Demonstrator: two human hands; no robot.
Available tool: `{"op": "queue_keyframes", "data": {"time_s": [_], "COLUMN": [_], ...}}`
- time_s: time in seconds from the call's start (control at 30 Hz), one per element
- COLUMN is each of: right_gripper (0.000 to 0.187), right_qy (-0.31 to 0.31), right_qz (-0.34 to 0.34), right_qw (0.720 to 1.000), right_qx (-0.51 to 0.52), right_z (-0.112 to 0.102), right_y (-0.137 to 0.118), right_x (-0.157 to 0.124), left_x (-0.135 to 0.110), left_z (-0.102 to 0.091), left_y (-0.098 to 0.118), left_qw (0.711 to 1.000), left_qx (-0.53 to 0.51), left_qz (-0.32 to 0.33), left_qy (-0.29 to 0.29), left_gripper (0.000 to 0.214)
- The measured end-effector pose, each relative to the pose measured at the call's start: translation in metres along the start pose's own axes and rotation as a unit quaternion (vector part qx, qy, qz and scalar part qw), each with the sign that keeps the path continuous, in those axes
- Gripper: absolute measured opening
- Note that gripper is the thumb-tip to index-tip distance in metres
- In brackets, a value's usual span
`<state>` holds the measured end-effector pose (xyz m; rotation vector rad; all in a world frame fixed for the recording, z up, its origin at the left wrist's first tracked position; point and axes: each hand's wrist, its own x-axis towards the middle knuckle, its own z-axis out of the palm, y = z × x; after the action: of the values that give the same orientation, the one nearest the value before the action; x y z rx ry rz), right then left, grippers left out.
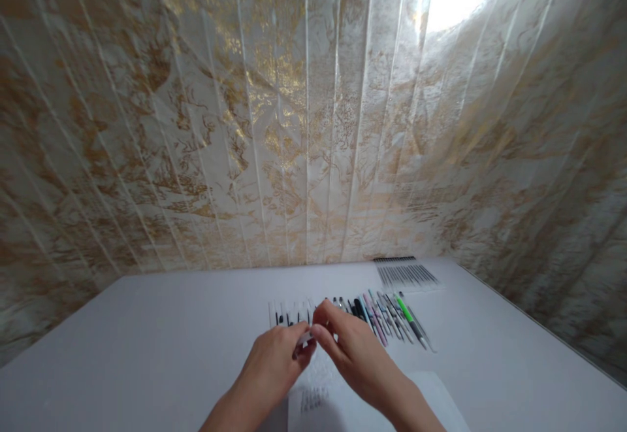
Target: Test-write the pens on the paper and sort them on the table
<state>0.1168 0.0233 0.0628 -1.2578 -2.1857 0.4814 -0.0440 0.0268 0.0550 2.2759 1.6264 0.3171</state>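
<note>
My left hand [277, 357] is closed around a slim whitish piece [304, 338] that looks like part of a pen; most of it is hidden by the fingers. The fingers of my right hand [353, 347] are pinched together at the upper end of that piece, so both hands meet over it. Just behind the hands, a row of pens [379, 317] lies side by side, with a bright green pen [410, 319] near its right end. Clear and black pen parts [280, 317] lie at the row's left end. Below the hands is a white paper sheet [392, 412] with some handwriting.
Several thin dark refills [406, 274] lie in a neat row at the back right of the white table [186, 340]. A gold-patterned, shiny wall covering [294, 125] rises behind the table and along its right side.
</note>
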Motion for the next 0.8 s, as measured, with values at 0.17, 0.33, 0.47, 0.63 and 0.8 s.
{"op": "queue_keyframes", "data": {"time_s": [0.17, 0.33, 0.47, 0.63, 0.8], "right_gripper": [0.040, 0.027, 0.029, 0.030, 0.029], "right_qy": [0.004, 0.006, 0.007, -0.008, -0.008], "right_qz": [0.048, 0.016, 0.029, 0.031, 0.048], "right_qw": [0.997, 1.000, 0.999, 0.999, 0.998], "right_qx": [-0.061, -0.002, -0.032, -0.002, -0.035], "right_z": [0.0046, 0.0011, 0.0034, 0.0013, 0.0014], "right_y": [0.0017, 0.0009, 0.0011, 0.0011, 0.0002], "right_x": [0.0016, 0.0006, 0.0006, 0.0007, 0.0007], "left_x": [0.0006, 0.0023, 0.0008, 0.0008, 0.0014], "left_z": [0.0038, 0.0017, 0.0006, 0.0014, -0.0002], "left_y": [-0.0003, 0.0001, 0.0019, 0.0027, 0.0041], "left_qw": [1.000, 1.000, 1.000, 0.999, 0.999], "left_qx": [0.004, 0.017, 0.019, 0.028, 0.032], "left_qz": [0.006, -0.002, -0.006, -0.015, -0.022], "left_qy": [0.004, 0.002, -0.001, 0.000, -0.004], "left_gripper": [0.020, 0.020, 0.021, 0.023, 0.022]}}
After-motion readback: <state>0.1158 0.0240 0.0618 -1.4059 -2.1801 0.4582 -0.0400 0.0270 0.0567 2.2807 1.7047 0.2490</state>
